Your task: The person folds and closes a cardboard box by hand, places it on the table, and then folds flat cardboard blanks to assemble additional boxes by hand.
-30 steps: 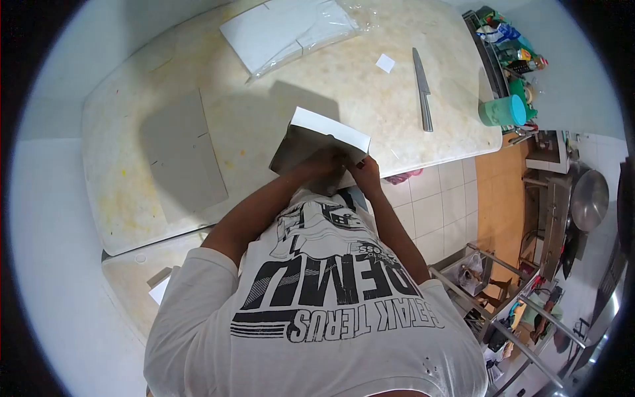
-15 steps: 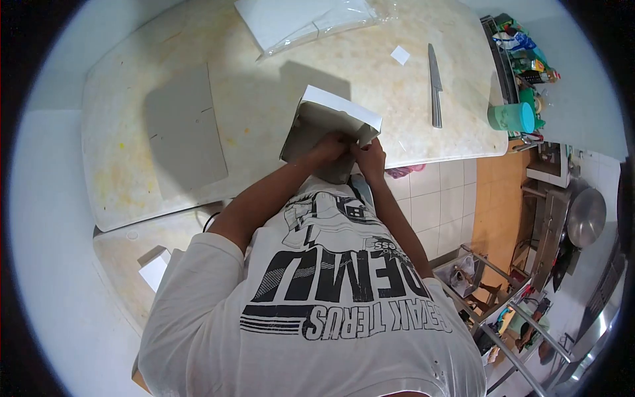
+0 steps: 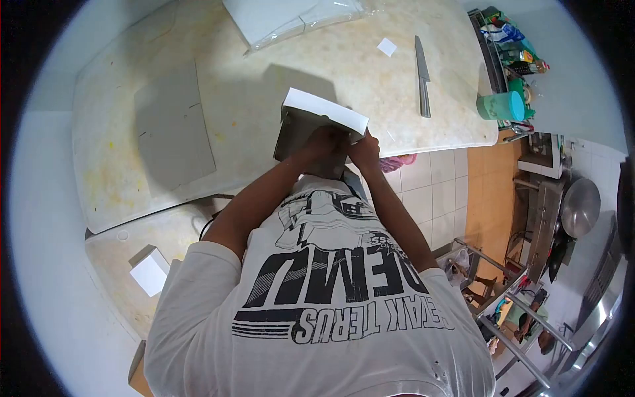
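Observation:
A cardboard box [image 3: 325,106], white outside and grey inside, is tilted at the table's front edge, close to my body. My left hand [image 3: 327,141] reaches inside it, in shadow, its fingers near the right corner and hard to make out. At that corner, my right hand [image 3: 365,149] has its fingers closed on the box's edge. A flat grey cardboard sheet [image 3: 175,129] lies on the table to the left. Behind the box are white sheets in clear plastic [image 3: 284,20]. To the right lie a small white square [image 3: 387,47] and a knife [image 3: 423,78].
The pale, stained table [image 3: 264,63] has a teal-lidded container [image 3: 501,106] at its right edge, beside a rack of bottles and packets. A small white box [image 3: 151,272] rests on the lower-left table. A metal rack [image 3: 522,317] stands at the right.
The view has shifted, so the table things sit slightly differently in it. The box has tipped a little, and my hands stay at its right corner.

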The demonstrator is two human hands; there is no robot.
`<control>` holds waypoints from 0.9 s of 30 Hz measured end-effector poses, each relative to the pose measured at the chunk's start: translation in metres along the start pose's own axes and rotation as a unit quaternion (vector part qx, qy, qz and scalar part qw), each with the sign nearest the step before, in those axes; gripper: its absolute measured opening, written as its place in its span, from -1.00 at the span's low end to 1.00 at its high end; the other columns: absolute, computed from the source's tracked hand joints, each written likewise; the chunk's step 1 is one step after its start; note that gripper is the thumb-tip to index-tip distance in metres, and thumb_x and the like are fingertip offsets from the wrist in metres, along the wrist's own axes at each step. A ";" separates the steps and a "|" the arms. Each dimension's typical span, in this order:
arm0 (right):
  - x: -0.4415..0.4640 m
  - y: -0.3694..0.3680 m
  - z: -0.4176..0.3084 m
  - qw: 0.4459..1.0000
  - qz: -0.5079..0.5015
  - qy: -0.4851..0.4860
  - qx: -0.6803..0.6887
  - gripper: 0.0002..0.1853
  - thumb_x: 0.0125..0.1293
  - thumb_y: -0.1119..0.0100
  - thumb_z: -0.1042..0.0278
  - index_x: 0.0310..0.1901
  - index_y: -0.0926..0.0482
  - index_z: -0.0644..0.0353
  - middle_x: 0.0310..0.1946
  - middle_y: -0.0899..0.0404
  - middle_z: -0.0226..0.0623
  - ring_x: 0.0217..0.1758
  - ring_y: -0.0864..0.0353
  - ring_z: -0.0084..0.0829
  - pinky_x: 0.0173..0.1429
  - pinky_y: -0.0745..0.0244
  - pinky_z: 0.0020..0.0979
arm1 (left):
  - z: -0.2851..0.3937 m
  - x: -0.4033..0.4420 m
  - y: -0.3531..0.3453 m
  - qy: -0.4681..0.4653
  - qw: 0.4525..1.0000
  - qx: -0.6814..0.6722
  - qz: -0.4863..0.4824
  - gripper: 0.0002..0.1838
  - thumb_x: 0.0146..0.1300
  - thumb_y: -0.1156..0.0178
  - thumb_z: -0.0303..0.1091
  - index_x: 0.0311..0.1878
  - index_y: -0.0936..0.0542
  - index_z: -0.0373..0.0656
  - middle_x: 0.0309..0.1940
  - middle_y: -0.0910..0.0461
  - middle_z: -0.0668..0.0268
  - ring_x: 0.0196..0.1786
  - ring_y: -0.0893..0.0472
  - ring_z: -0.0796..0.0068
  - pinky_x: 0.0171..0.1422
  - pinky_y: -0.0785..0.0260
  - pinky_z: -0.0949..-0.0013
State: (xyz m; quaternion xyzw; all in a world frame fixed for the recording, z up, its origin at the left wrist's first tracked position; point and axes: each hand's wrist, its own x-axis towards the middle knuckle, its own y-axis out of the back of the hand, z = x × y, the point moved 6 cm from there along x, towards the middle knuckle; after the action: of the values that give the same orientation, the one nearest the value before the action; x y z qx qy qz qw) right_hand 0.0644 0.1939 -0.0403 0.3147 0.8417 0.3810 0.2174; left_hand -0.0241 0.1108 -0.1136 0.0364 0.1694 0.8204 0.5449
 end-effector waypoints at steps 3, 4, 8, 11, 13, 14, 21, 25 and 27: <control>-0.005 -0.001 0.003 1.000 -0.007 -0.014 -0.004 -0.49 0.04 -0.32 0.32 0.07 -0.45 0.12 -0.36 -0.66 0.01 -0.24 -0.68 0.03 -0.20 -0.58 -0.10 | -0.007 -0.001 -0.004 0.066 0.993 -0.090 -0.029 -0.64 0.29 0.00 -0.22 0.00 -0.61 -0.23 -0.10 -0.65 0.05 -0.01 -0.62 0.13 0.13 -0.41 0.19; -0.008 -0.002 0.000 1.000 0.000 -0.024 -0.016 -0.50 0.04 -0.32 0.31 0.07 -0.45 0.13 -0.37 -0.66 0.01 -0.25 -0.68 0.04 -0.20 -0.58 -0.09 | -0.008 0.001 -0.004 0.073 0.992 -0.102 -0.018 -0.64 0.28 0.00 -0.22 -0.01 -0.61 -0.23 -0.10 -0.64 0.05 -0.01 -0.61 0.13 0.13 -0.41 0.19; -0.009 -0.008 0.003 0.998 -0.031 -0.019 -0.055 -0.50 0.05 -0.33 0.31 0.07 -0.44 0.13 -0.38 -0.65 0.01 -0.27 -0.67 0.06 -0.21 -0.56 -0.06 | 0.002 0.008 0.004 -0.022 0.999 -0.013 0.028 -0.63 0.26 -0.01 -0.23 0.00 -0.60 -0.24 -0.08 -0.64 0.05 -0.01 -0.61 0.10 0.13 -0.42 0.17; -0.009 -0.014 0.016 0.998 0.025 0.013 -0.062 -0.48 0.05 -0.34 0.31 0.09 -0.42 0.10 -0.37 -0.65 0.01 -0.26 -0.67 0.07 -0.22 -0.56 -0.04 | 0.010 0.002 0.004 -0.014 0.997 0.069 -0.022 -0.61 0.27 0.00 -0.21 0.02 -0.58 -0.26 -0.04 -0.62 0.04 0.03 -0.59 0.08 0.16 -0.40 0.17; -0.007 -0.011 0.016 0.999 0.025 0.020 -0.012 -0.47 0.06 -0.34 0.31 0.10 -0.40 0.09 -0.37 -0.65 0.01 -0.26 -0.66 0.07 -0.22 -0.56 -0.04 | 0.000 0.001 -0.005 0.025 0.999 0.028 -0.019 -0.60 0.27 0.01 -0.22 0.04 -0.56 -0.27 -0.01 -0.60 0.02 0.07 -0.57 0.07 0.20 -0.38 0.17; -0.008 -0.010 0.016 0.999 0.026 0.021 0.013 -0.46 0.06 -0.34 0.32 0.10 -0.40 0.09 -0.37 -0.65 0.01 -0.26 -0.66 0.07 -0.22 -0.57 -0.04 | -0.006 0.000 -0.013 0.032 0.999 -0.024 0.013 -0.60 0.27 0.02 -0.23 0.06 -0.56 -0.27 0.01 -0.59 0.02 0.10 -0.55 0.06 0.23 -0.36 0.17; -0.008 0.000 0.004 0.999 0.037 0.022 -0.006 -0.53 0.06 -0.34 0.34 0.04 -0.47 0.12 -0.34 -0.66 0.02 -0.26 -0.66 0.07 -0.22 -0.58 -0.07 | -0.012 -0.003 -0.027 0.132 0.979 -0.149 -0.030 -0.62 0.28 0.03 -0.35 0.12 -0.51 -0.27 0.10 -0.54 -0.01 0.19 -0.49 0.05 0.29 -0.31 0.17; -0.004 -0.008 0.013 0.998 0.036 0.047 -0.011 -0.66 0.13 -0.31 0.22 -0.08 -0.57 0.17 -0.32 -0.66 -0.01 -0.22 -0.66 0.02 -0.21 -0.57 -0.12 | -0.014 0.001 -0.025 0.061 0.995 -0.079 0.025 -0.61 0.31 0.05 -0.33 0.14 -0.49 -0.26 0.10 -0.53 -0.03 0.19 -0.50 0.05 0.27 -0.32 0.16; -0.003 -0.010 0.019 0.999 0.034 0.036 0.016 -0.65 0.15 -0.31 0.14 -0.11 -0.60 0.18 -0.31 -0.66 -0.01 -0.20 -0.67 0.00 -0.19 -0.56 -0.15 | -0.014 0.006 -0.027 0.022 1.000 0.006 0.008 -0.62 0.32 0.06 -0.31 0.13 -0.49 -0.26 0.09 -0.53 -0.04 0.18 -0.50 0.04 0.25 -0.33 0.15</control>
State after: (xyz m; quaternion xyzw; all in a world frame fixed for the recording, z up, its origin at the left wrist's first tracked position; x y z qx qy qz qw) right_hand 0.0747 0.1961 -0.0589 0.3329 0.8438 0.3858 0.1682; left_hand -0.0063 0.1222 -0.1359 0.0235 0.1862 0.8241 0.5344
